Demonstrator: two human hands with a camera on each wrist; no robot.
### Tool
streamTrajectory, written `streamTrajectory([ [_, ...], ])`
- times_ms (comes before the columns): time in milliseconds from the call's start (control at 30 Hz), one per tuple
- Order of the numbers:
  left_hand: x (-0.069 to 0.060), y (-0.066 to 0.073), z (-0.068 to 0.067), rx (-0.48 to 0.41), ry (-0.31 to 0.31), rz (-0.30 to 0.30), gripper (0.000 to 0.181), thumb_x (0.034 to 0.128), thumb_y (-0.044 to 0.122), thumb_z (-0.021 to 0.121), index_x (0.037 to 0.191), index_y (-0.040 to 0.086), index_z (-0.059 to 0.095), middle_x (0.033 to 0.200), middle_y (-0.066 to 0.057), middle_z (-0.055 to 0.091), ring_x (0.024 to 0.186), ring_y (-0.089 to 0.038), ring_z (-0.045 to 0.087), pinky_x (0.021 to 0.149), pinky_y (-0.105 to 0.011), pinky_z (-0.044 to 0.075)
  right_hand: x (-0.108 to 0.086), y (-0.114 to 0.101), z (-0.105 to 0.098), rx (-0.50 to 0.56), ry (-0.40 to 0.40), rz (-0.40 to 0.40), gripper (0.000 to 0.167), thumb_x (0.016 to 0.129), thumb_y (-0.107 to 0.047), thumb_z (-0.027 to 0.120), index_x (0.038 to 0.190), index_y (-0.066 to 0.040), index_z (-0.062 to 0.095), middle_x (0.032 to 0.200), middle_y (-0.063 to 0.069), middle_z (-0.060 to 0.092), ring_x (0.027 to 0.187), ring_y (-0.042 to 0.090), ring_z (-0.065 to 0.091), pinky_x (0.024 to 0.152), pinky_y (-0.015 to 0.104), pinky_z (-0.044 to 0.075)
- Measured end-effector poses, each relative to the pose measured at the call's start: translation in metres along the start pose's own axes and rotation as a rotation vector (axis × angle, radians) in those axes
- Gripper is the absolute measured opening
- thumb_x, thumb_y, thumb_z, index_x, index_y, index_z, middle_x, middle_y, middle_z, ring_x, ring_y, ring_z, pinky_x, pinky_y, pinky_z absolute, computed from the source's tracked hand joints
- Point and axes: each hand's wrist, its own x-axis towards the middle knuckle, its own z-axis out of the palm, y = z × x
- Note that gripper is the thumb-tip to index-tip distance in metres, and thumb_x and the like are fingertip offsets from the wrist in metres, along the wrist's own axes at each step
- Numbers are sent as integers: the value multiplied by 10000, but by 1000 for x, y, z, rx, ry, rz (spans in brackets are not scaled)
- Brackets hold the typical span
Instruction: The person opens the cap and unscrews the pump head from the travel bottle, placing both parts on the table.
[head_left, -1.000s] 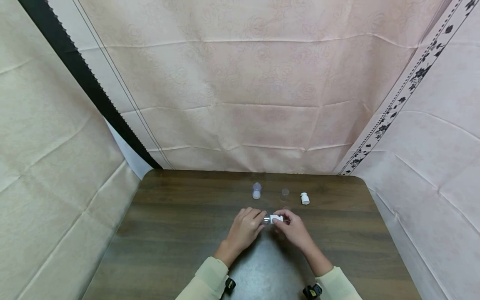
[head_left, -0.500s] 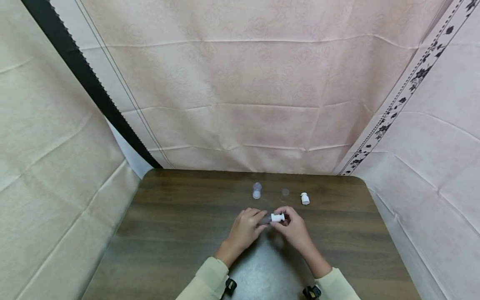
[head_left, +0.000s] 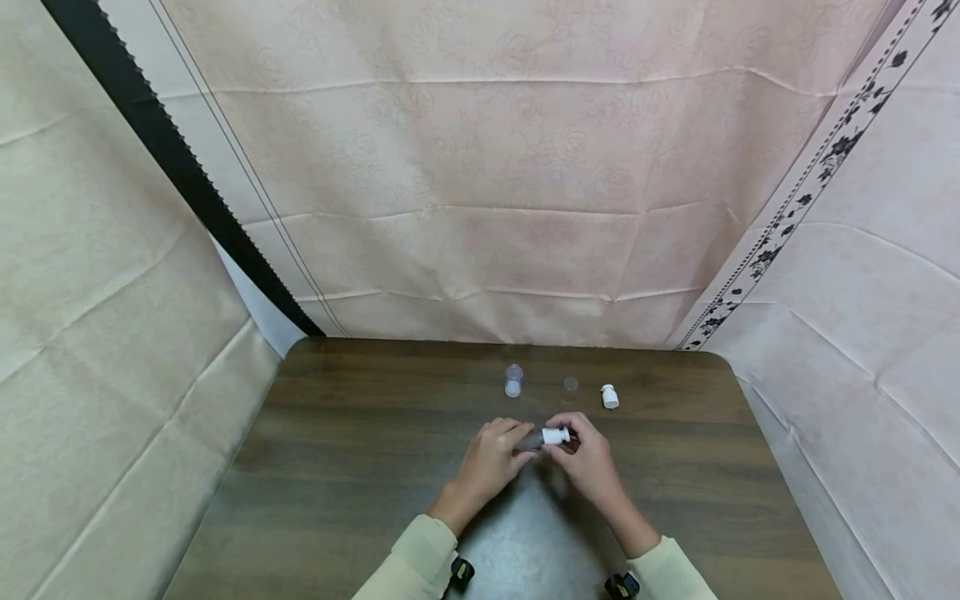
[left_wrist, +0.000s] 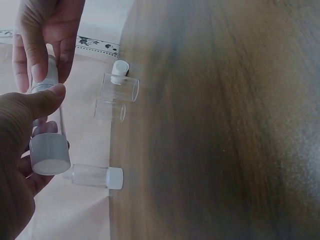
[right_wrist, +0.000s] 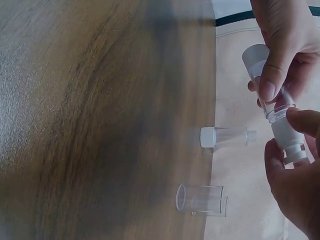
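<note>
My left hand [head_left: 487,457] grips a clear bottle [right_wrist: 259,70] with a white base [left_wrist: 50,154]. It is held above the table, lying nearly sideways in the head view. At the bottle's neck, the thumb and fingers of my right hand [head_left: 591,465] pinch a white pump top [right_wrist: 287,129]. The pump top meets the neck; whether it is threaded on, I cannot tell. Farther back stands a second clear bottle [right_wrist: 230,136] with a white base. A second white pump top [head_left: 610,397] is to its right, and two clear caps [left_wrist: 120,88] [left_wrist: 110,110] stand between.
The brown wooden table [head_left: 337,467] has rounded far corners. Pale patterned cloth [head_left: 480,167] hangs behind it and at both sides. The loose parts stand beyond my hands, toward the table's far edge.
My right hand has shifted slightly and turned the white pump top at the bottle's neck. It now covers the nearer clear cap in the head view. The left hand stays almost still.
</note>
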Motion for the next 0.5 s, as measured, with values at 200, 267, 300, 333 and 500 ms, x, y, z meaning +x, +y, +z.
streamTrajectory([
  [200,1,1,-1,-4,-7,-25,412,826,305,885,1175,116,773,1024,11,750,920,-137,695,809,-306,585,3,29,5,55,27,61,476,776,134,823,1187,-3,625,1193,170,651,1067,265,674,828,154,549],
  [267,1,1,0,-11,-4,-30,413,828,308,883,1175,114,772,1020,8,748,924,-138,697,810,-301,588,3,28,6,78,36,76,498,780,139,816,1212,11,605,1202,185,661,1060,254,674,826,133,539],
  [300,1,1,0,-16,-2,-32,414,828,308,883,1174,110,771,1019,4,748,924,-141,699,808,-303,590,3,28,7,84,40,79,509,781,139,814,1226,13,601,1201,191,673,1062,255,675,833,130,538],
  [333,1,1,0,-21,0,-35,413,827,307,884,1173,112,771,1018,4,748,925,-142,700,808,-303,591,3,28,7,91,42,79,521,785,142,809,1245,18,597,1204,198,684,1074,262,677,850,132,539],
  [500,2,2,0,-38,3,-48,414,823,305,886,1171,113,768,1022,-1,749,930,-146,708,806,-302,598,3,29,7,128,37,63,585,804,165,777,1337,22,583,1274,231,696,1203,384,660,956,255,553],
])
